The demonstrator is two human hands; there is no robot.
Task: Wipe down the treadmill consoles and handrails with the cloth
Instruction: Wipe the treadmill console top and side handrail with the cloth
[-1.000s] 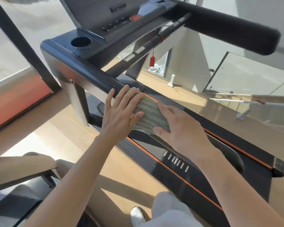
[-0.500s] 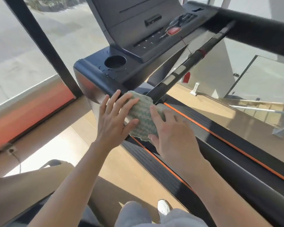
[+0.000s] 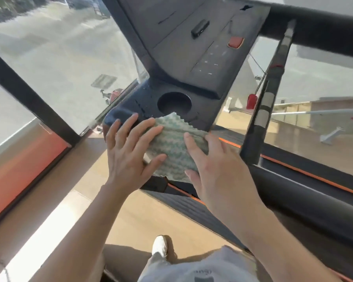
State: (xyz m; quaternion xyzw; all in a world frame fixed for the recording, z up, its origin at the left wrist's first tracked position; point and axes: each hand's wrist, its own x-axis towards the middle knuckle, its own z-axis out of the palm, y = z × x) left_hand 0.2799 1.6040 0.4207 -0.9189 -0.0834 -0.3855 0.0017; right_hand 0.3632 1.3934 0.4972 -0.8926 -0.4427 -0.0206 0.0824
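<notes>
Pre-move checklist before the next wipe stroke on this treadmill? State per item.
1. Both hands on the cloth: ok. The left hand and right hand lie flat on the cloth.
2. Cloth in contact with the console: ok. It lies on the near corner of the console, just below the cup holder.
3. Cup holder free of items: ok. Nothing shows inside it.
4. Red button away from the hands: ok. It sits higher on the panel, far from both.
5. Button panel wiped: cannot tell.
6. Padded handrail wiped: cannot tell. No hand is on it.
</notes>
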